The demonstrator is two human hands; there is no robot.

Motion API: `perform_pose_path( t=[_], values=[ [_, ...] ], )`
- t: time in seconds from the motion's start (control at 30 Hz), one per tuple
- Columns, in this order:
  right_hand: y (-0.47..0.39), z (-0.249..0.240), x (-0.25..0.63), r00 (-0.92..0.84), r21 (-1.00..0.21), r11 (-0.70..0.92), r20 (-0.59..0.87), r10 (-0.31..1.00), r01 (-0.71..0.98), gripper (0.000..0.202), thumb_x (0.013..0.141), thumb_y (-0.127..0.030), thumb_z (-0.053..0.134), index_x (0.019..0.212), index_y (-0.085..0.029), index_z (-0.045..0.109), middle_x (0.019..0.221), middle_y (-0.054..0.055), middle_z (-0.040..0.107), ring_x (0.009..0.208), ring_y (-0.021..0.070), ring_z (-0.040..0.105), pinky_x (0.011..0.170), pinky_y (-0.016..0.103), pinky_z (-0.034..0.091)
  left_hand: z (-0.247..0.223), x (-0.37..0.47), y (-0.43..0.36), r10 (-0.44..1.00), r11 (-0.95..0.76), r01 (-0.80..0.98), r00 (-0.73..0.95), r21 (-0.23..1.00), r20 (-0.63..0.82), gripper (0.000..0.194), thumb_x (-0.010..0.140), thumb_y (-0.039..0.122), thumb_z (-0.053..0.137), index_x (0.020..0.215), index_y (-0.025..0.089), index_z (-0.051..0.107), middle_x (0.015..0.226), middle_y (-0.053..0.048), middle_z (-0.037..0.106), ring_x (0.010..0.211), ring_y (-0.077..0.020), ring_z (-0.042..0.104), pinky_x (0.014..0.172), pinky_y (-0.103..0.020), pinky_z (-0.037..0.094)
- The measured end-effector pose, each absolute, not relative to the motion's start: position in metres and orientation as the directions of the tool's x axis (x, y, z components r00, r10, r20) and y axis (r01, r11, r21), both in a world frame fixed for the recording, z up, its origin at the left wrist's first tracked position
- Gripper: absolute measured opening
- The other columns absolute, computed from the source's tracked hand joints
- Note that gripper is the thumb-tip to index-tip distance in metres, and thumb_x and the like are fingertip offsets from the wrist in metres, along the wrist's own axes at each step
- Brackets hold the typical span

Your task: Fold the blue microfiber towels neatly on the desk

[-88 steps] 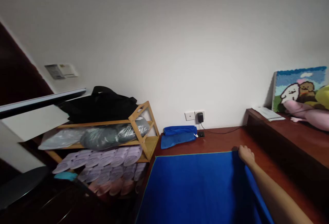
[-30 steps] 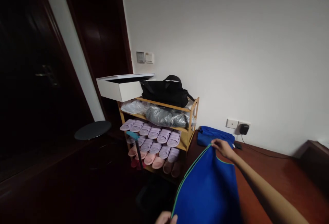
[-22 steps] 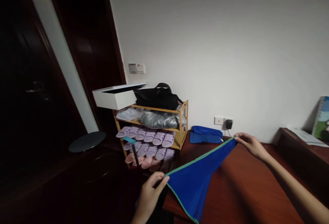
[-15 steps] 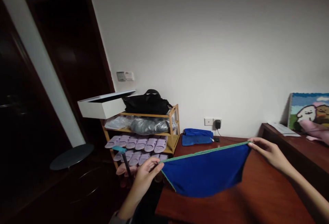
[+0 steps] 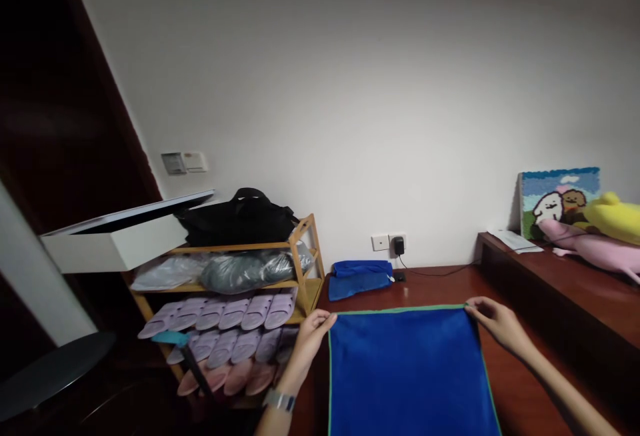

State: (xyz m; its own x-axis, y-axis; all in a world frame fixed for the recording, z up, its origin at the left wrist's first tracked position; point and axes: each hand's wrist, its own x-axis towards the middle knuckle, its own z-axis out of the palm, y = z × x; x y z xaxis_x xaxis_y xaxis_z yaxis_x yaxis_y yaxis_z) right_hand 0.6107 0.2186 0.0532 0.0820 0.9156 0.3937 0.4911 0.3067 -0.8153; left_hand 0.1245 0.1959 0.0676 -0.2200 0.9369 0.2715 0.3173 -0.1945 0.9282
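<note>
A blue cloth [image 5: 407,369] with green edging is stretched out above the reddish-brown table [image 5: 440,283]. My left hand [image 5: 316,333] pinches its far left corner between thumb and fingers. At the far right corner, my right hand [image 5: 493,319] pinches the edge in the same way. The top hem runs nearly straight between the two hands, and the near end of the cloth drops out of the frame at the bottom. Another blue cloth [image 5: 360,279], folded, lies farther back on the table against the wall.
A wooden rack [image 5: 306,283] at left bears lilac slippers [image 5: 233,309], plastic-wrapped items and a black bag [image 5: 240,219]. A white box [image 5: 115,249] juts out from its top. A plugged-in charger [image 5: 399,245] trails a cord. Plush toys [image 5: 595,246] lie on the raised ledge at right.
The cloth has gone from sagging and slanted to spread flat with a level far edge, still held at both corners. The view has turned right, showing more of the plush toys.
</note>
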Motion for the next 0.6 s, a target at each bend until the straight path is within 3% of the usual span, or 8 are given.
perform_pose_path(
  t=[0.1,0.17,0.27,0.33,0.47,0.6],
  values=[
    [0.261,0.011,0.590,0.137,-0.806,0.168,0.294,0.946,0.568,0.047,0.073,-0.068,0.059,0.081,-0.024,0.074,0.089,0.012,0.082,0.087,0.0323,0.077,0.081,0.043,0.062,0.034,0.143,0.241,0.940,-0.110,0.435,-0.247,0.894,0.236,0.067,0.064,0.082,0.070,0.085,0.018,0.071,0.085,-0.012,0.078,0.091,-0.0329,0.075,0.086,-0.045,0.058],
    [0.273,-0.019,0.576,0.203,-0.781,0.061,0.236,0.950,0.622,0.047,0.079,-0.061,0.050,0.090,-0.023,0.075,0.099,0.016,0.082,0.094,0.0344,0.077,0.085,0.046,0.061,0.013,0.159,0.252,0.935,-0.090,0.491,-0.257,0.866,0.243,0.066,0.068,0.079,0.067,0.089,0.017,0.073,0.092,-0.017,0.078,0.096,-0.0375,0.074,0.091,-0.052,0.057],
    [0.258,-0.069,0.555,0.211,-0.667,0.025,0.271,0.939,0.745,0.054,0.088,-0.054,0.039,0.112,-0.021,0.075,0.119,0.017,0.078,0.110,0.0348,0.074,0.099,0.050,0.057,-0.021,0.179,0.236,0.944,-0.149,0.575,-0.159,0.805,0.288,0.050,0.083,0.067,0.061,0.095,0.022,0.078,0.111,-0.016,0.078,0.113,-0.0350,0.071,0.107,-0.051,0.051],
    [0.230,-0.103,0.539,0.166,-0.565,0.029,0.289,0.943,0.824,0.059,0.091,-0.055,0.037,0.126,-0.023,0.073,0.133,0.016,0.073,0.125,0.0358,0.067,0.112,0.053,0.049,-0.045,0.186,0.213,0.944,-0.235,0.696,-0.001,0.678,0.329,0.041,0.093,0.057,0.055,0.108,0.027,0.079,0.129,-0.011,0.075,0.127,-0.0306,0.065,0.115,-0.047,0.047],
    [0.166,-0.154,0.511,0.189,-0.445,-0.107,0.144,0.971,0.889,0.072,0.090,-0.063,0.038,0.148,-0.026,0.061,0.159,0.011,0.051,0.152,0.0401,0.038,0.124,0.064,0.032,-0.077,0.180,0.174,0.940,-0.317,0.885,0.245,0.340,0.237,0.051,0.103,0.052,0.046,0.150,0.035,0.057,0.163,-0.002,0.051,0.151,-0.0273,0.045,0.126,-0.049,0.037],
    [0.140,-0.164,0.507,0.135,-0.368,-0.081,0.123,0.983,0.926,0.074,0.093,-0.064,0.036,0.158,-0.031,0.047,0.168,0.004,0.036,0.158,0.0337,0.026,0.129,0.062,0.021,-0.081,0.177,0.155,0.973,-0.230,0.945,0.215,0.231,0.089,0.057,0.106,0.051,0.040,0.160,0.036,0.039,0.170,-0.001,0.034,0.156,-0.0272,0.033,0.127,-0.053,0.032]
  ],
)
